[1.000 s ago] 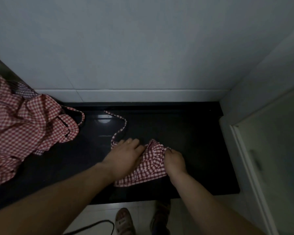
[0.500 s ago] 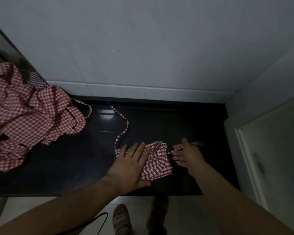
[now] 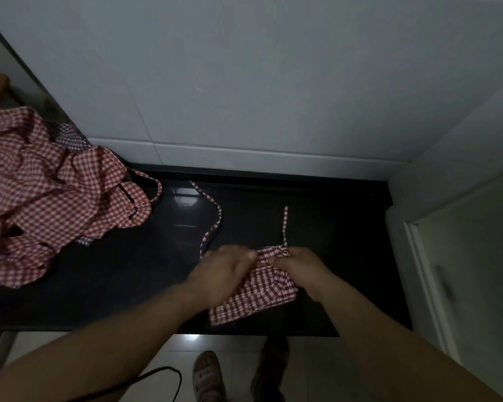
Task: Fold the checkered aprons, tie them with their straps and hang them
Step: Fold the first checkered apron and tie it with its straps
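Folded apron (image 3: 259, 288) on black counter (image 3: 99, 285), near front edge. L hand (image 3: 224, 274) pressed on its left part, fingers curled onto cloth — blurred. R hand (image 3: 298, 264) pinching top right corner at strap (image 3: 285, 224). Second strap (image 3: 212, 216) trails back-left. Unfolded apron pile (image 3: 41, 198) at counter's left end.
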`<state>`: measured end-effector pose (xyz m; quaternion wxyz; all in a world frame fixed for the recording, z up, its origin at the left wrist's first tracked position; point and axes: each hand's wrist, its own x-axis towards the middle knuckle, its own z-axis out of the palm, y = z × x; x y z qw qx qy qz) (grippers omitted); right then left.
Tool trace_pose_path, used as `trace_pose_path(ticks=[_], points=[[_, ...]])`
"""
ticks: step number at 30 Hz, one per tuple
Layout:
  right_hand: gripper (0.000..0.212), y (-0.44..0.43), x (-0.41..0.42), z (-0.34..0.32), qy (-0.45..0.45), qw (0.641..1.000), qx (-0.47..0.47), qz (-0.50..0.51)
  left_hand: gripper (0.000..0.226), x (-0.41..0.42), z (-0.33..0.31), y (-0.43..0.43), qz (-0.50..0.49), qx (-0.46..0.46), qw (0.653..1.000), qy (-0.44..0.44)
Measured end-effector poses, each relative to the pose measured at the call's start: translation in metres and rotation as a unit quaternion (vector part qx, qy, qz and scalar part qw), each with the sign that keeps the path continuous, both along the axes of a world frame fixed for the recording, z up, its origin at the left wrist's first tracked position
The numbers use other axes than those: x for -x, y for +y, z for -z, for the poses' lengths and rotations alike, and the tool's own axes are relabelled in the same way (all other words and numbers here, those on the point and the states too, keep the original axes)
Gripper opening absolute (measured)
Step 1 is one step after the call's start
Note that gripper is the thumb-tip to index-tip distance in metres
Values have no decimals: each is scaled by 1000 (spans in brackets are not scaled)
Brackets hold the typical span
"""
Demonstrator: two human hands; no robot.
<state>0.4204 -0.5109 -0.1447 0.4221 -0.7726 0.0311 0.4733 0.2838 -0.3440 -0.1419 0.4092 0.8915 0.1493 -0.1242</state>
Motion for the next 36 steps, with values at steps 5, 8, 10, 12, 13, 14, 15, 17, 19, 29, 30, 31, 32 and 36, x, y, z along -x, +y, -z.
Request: trace_pose_path(ticks=[5,8,10,12,13,14,15,17,19,29,30,31,32,36], points=[[21,-4,11,-8,-46,994,-95,35,59,-49,-27,39,35,28,977,206],[24,-4,12,-16,-55,989,-137,21,36,-57,-38,44,109,54,961,247],[24,-2,10,-18,-46,988,-145,15,21,-58,-37,43,126,50,971,197],[28,1,6,-22,-25,986,-161,38,15,-59,-37,43,115,31,983,138],[30,3,2,-25,-18,983,-172,54,13,-61,-38,45,109,14,988,106],[30,5,-2,-26,-19,981,-179,70,15,-61,-40,47,104,-3,992,68],[29,9,-6,-29,-23,978,-187,85,18,-62,-43,50,104,-22,994,27],[27,17,-14,-33,-28,966,-211,146,27,-64,-51,55,121,-81,988,-57],[26,21,-24,-35,-31,951,-219,216,29,-62,-61,53,142,-153,969,-130],[35,-12,-15,2,-46,980,-40,189,75,0,25,-21,181,-253,950,-39],[35,-14,-12,-1,-74,980,-37,184,78,3,25,-23,171,-242,954,-41],[34,-15,-9,-4,-116,979,-29,166,73,4,26,-23,161,-246,954,-58],[33,-16,-7,-8,-167,976,-23,139,66,6,26,-22,149,-265,949,-83],[32,8,7,-22,-332,941,-22,-61,52,7,29,-29,109,-325,933,-110]])
